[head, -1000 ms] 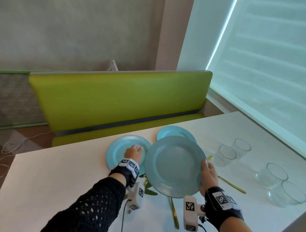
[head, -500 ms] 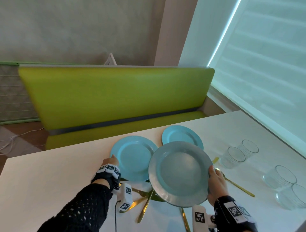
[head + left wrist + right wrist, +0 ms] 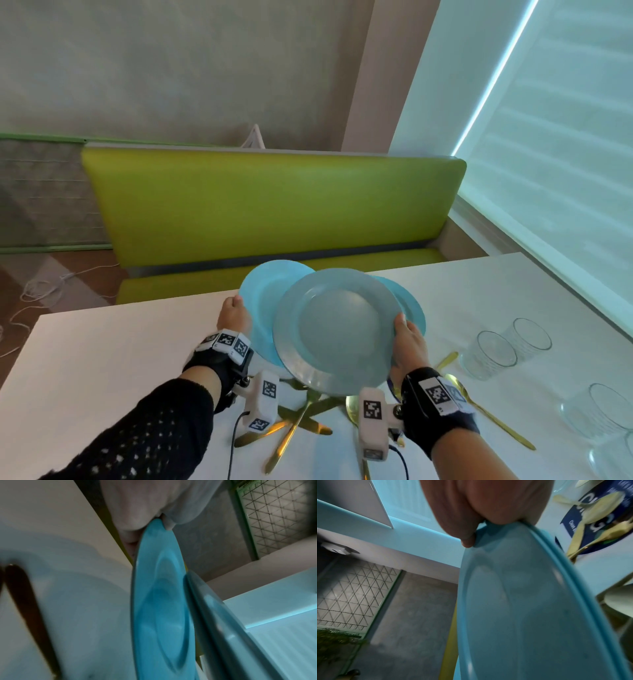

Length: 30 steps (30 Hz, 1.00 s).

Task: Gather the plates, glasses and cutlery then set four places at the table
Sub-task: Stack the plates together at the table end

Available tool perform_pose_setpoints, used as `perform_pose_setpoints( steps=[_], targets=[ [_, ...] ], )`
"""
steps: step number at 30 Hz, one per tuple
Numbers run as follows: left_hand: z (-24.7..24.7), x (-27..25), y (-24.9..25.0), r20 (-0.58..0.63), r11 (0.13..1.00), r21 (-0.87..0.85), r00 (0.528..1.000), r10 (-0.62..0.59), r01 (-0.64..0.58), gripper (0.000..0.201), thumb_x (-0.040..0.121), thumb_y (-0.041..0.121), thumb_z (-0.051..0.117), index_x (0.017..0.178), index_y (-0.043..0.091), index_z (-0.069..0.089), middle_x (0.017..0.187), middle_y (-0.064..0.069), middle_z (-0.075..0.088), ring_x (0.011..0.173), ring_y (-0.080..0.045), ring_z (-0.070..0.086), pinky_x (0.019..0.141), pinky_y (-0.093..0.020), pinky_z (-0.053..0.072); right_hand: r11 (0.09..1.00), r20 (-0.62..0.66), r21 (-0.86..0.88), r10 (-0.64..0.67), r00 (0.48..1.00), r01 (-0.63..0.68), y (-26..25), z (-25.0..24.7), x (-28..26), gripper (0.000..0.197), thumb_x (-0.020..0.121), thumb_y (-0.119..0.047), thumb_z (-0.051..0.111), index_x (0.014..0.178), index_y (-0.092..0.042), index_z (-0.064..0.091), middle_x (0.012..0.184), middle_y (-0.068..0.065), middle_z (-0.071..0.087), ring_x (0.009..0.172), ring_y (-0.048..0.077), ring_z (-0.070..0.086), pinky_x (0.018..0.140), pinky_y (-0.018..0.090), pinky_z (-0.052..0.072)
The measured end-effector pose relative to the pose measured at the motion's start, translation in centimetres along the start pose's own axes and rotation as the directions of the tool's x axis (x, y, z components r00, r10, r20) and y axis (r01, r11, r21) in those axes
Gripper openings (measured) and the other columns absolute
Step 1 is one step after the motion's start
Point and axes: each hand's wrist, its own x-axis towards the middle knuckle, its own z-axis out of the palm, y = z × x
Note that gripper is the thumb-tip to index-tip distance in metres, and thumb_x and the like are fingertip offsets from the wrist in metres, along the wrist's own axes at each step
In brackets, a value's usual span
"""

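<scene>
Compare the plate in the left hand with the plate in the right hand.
The left-hand plate looks bright turquoise; the right-hand plate looks duller, greyer blue. The left-hand plate sits farther away and is partly hidden; the right-hand plate overlaps it in the head view. The left hand pinches its plate's left rim; the right hand pinches its plate's right rim. Both are round, rimmed and lifted off the table.

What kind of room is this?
Probably a dining nook at home or in a café. A long green bench runs along a white table by a window with a blind, and plates, glasses and gold cutlery are out.
</scene>
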Motion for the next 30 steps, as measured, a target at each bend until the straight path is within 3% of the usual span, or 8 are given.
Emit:
perform_pose_setpoints(
  steps=[7, 12, 16, 20, 24, 27, 30],
  targets=[
    [2.8, -1.5, 1.5, 0.054, 0.996, -0.083, 0.998, -0.02, 0.024, 0.045, 0.102, 0.022, 0.023, 0.134, 0.0, 0.045, 0.145, -0.018, 0.042, 0.132, -0.033, 0.041, 0.108, -0.036, 0.032, 0.997, 0.012, -0.053, -0.051, 0.999, 0.052, -1.8, 0.4, 3.0, 0.03, 0.099, -0.037, 0.036, 0.088, -0.018, 0.057, 0.095, 0.01, 0.06, 0.095, 0.032, 0.058, 0.096, 0.054, 0.047],
    [5.2, -2.1, 2.3, 0.053, 0.977, -0.203, 0.997, -0.063, 0.072, 0.044, 0.101, 0.022, 0.024, 0.133, 0.001, 0.046, 0.141, -0.018, 0.046, 0.128, -0.033, 0.044, 0.109, -0.041, 0.034, 0.979, -0.064, -0.186, -0.091, 0.994, 0.077, -1.8, -0.2, 5.7, 0.04, 0.094, -0.041, 0.04, 0.107, -0.009, 0.061, 0.104, 0.013, 0.062, 0.099, 0.034, 0.059, 0.096, 0.05, 0.047],
    [7.2, -2.8, 2.9, 0.072, 0.966, -0.241, 0.994, -0.078, 0.093, 0.044, 0.102, 0.022, 0.026, 0.135, 0.0, 0.043, 0.144, -0.018, 0.043, 0.131, -0.033, 0.043, 0.112, -0.04, 0.033, 0.98, -0.033, -0.18, -0.092, 0.995, 0.085, -1.4, -0.3, 7.9, 0.035, 0.096, -0.035, 0.041, 0.101, -0.01, 0.065, 0.096, 0.009, 0.065, 0.091, 0.029, 0.06, 0.092, 0.044, 0.05],
    [8.8, -3.1, 3.1, 0.096, 0.925, -0.348, 0.987, -0.13, 0.155, 0.059, 0.099, 0.047, 0.024, 0.133, 0.005, 0.049, 0.134, -0.016, 0.054, 0.123, -0.036, 0.052, 0.106, -0.046, 0.04, 0.97, -0.007, -0.224, -0.097, 0.995, 0.093, -0.5, -0.1, 8.8, 0.033, 0.093, -0.035, 0.042, 0.104, -0.017, 0.068, 0.106, 0.008, 0.068, 0.1, 0.031, 0.061, 0.095, 0.046, 0.049],
    [9.5, -3.4, 3.0, 0.023, 0.966, -0.239, 0.996, -0.091, 0.094, 0.055, 0.1, 0.043, 0.025, 0.135, 0.005, 0.045, 0.139, -0.014, 0.048, 0.124, -0.032, 0.049, 0.099, -0.031, 0.038, 0.954, 0.065, -0.288, -0.071, 0.995, 0.087, -0.7, -0.8, 10.8, 0.036, 0.095, -0.038, 0.039, 0.096, -0.017, 0.068, 0.095, 0.006, 0.066, 0.092, 0.028, 0.061, 0.091, 0.043, 0.051],
    [9.3, -3.4, 2.8, -0.025, 0.979, -0.187, 0.996, -0.089, 0.083, 0.053, 0.102, 0.037, 0.023, 0.138, 0.003, 0.041, 0.143, -0.015, 0.045, 0.128, -0.03, 0.046, 0.096, -0.031, 0.036, 0.883, 0.012, -0.468, -0.022, 1.0, 0.025, -1.1, -2.6, 14.0, 0.046, 0.097, -0.041, 0.035, 0.109, -0.007, 0.063, 0.103, 0.011, 0.062, 0.101, 0.033, 0.06, 0.092, 0.042, 0.049],
    [8.6, -3.0, 2.6, -0.07, 0.986, -0.145, 0.993, -0.09, 0.079, 0.053, 0.103, 0.036, 0.02, 0.139, 0.004, 0.041, 0.145, -0.014, 0.042, 0.13, -0.03, 0.043, 0.101, -0.032, 0.034, 0.736, -0.092, -0.674, 0.004, 0.996, -0.065, -0.7, -5.1, 17.2, 0.048, 0.092, -0.034, 0.048, 0.124, 0.0, 0.055, 0.123, 0.021, 0.06, 0.113, 0.035, 0.057, 0.09, 0.035, 0.046]
  ],
)
